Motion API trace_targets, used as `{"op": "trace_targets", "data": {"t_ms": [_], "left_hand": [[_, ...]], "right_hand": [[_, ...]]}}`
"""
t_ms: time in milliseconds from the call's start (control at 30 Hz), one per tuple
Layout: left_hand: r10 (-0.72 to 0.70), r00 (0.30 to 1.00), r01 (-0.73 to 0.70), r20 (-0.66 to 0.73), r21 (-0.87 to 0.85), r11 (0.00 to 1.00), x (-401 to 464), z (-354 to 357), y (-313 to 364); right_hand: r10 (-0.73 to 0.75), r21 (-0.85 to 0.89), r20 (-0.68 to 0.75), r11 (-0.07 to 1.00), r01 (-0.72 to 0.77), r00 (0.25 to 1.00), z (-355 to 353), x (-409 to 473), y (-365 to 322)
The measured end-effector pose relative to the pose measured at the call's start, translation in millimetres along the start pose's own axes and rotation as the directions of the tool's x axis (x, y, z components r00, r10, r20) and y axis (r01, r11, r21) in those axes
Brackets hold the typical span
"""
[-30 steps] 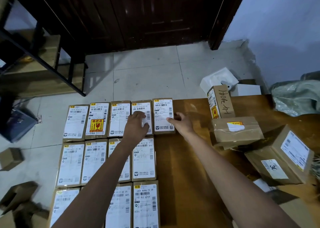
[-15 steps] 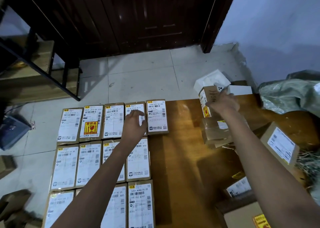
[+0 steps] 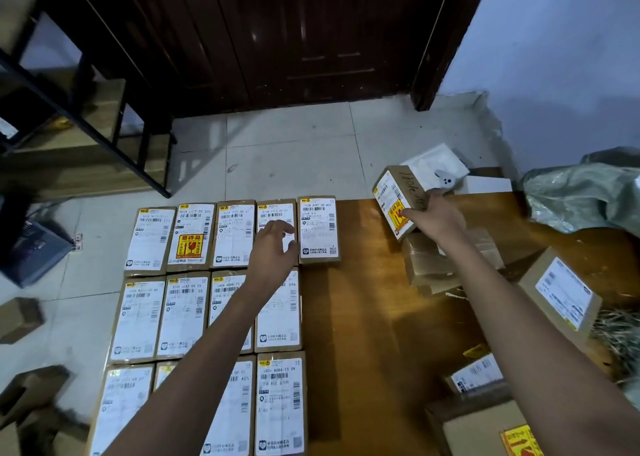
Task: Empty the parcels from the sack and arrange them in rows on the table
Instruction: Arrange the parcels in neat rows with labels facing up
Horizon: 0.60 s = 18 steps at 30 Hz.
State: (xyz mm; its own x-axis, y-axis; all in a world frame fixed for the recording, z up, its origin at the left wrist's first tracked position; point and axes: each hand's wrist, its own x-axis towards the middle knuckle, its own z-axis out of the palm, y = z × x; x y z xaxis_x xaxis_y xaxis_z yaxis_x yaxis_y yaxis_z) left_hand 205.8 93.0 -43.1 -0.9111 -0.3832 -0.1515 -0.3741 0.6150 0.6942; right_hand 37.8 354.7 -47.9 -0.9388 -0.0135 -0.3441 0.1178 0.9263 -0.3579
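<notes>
Head view, looking down over both my arms at the wooden table (image 3: 363,317). My right hand (image 3: 438,218) grips a small brown parcel (image 3: 398,201) at the far right, fingers wrapped around its near side, the box tilted and raised above a taped carton (image 3: 429,265) under my wrist. It carries a white label and a yellow fragile sticker on the face turned toward me, with handwriting on its top. My left hand (image 3: 275,247) hovers with loosely spread fingers, holding nothing, over the fourth box of the far row (image 3: 235,234), just beside that row's last parcel (image 3: 318,228).

Labelled boxes lie flat in three rows across the left side of the table, edges touching, the far row running along the far table edge. That far row counts five; the middle row (image 3: 183,313) and near row (image 3: 280,403) stop one box short. To the right of the rows a broad strip of bare wood runs from the far edge toward me, open between the arranged boxes and the loose pile.

On the right, a large carton (image 3: 561,296) sits tilted, more boxes crowd the near right corner, and the grey-green sack (image 3: 585,192) slumps at the far right edge. Beyond the far edge is tiled floor (image 3: 284,150).
</notes>
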Motion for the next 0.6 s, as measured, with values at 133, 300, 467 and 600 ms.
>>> {"op": "trace_targets", "data": {"t_ms": [133, 300, 467, 600], "left_hand": [[-0.001, 1.0, 0.001, 0.013, -0.021, 1.0, -3.5, -0.5, 3.6], [-0.025, 0.999, 0.028, 0.041, -0.073, 0.997, -4.3, -1.1, 10.3], [-0.047, 0.997, 0.06, 0.068, -0.207, 0.976, -5.2, -1.8, 25.7], [-0.107, 0.978, 0.157, 0.182, -0.288, 0.945, -10.5, -2.2, 34.0]], "right_hand": [[-0.016, 0.307, 0.019, 0.952, 0.01, 1.0, -1.4, -5.1, -8.3], [-0.041, 0.632, 0.064, 0.775, -0.008, 0.997, -6.7, -19.0, -28.2], [-0.099, 0.798, 0.138, 0.6, -0.052, 0.986, -1.3, -57.6, -42.7], [-0.115, 0.832, 0.29, 0.522, -0.191, 0.95, 25.6, -96.7, -39.3]]}}
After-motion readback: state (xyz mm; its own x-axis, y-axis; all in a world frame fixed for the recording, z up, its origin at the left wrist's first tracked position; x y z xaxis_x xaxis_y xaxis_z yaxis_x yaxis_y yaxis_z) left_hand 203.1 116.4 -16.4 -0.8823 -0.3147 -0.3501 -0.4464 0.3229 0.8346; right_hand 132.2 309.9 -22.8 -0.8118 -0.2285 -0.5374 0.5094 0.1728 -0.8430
